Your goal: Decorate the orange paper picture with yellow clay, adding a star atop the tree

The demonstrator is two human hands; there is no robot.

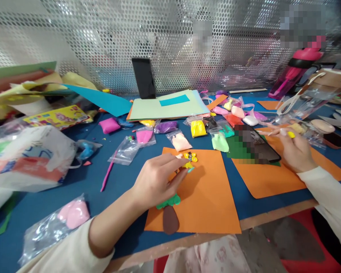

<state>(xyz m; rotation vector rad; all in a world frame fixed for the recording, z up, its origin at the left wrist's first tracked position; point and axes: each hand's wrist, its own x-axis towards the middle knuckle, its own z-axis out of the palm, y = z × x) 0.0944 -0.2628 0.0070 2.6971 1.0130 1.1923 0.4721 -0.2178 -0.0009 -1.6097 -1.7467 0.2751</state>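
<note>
The left hand [156, 180] covers part of the clay picture on the orange sheet [210, 201], so some of it is hidden. Its grip is nearly closed, with the thumb and a finger pinching a small yellow piece [188, 165]. A bit of blue [191, 170] shows by the fingertips, but I cannot tell what it is. Just above is a yellow clay shape with black stripes [190, 156]. The green clay [173, 201] is partly under the hand, and it touches the brown clay oval [170, 220].

The right hand [297, 149] is beside the black phone [268, 146], over the other orange sheet [326, 159]. Its fingers are bent, with a yellow dab [291, 134] by them. I cannot tell if its grip is pinching that dab. Part of the phone is blurred into squares.

Little bags of clay, 1 yellow [198, 128] and 1 light green [220, 142], lie on the blue table [125, 182] above the sheet with the clay picture.
</note>
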